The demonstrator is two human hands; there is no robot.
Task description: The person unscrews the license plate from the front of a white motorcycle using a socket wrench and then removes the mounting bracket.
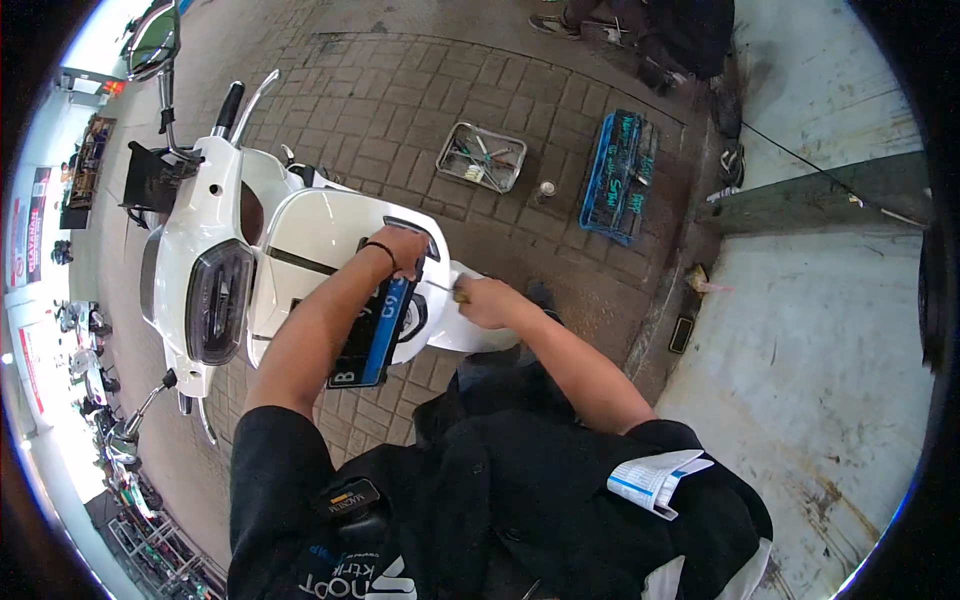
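A white scooter (320, 220) stands in front of me. Against its front panel lies a black licence plate (363, 345) with a blue strip along one side. My left hand (402, 250) is closed at the plate's far end, its fingertips partly hidden. In my right hand (485, 302) is a screwdriver (438, 287), with a thin metal shaft and a yellowish handle mostly covered by my fingers. The shaft points left toward the scooter's panel, close to the plate's edge. Whether the tip touches anything I cannot tell.
On the paved floor beyond are a metal tray (482, 157) of tools, a small round container (546, 189) and a blue toolbox (615, 180). A person (690, 35) crouches at the far right. A pale wall (800, 330) runs along the right. More scooters (85, 350) stand far left.
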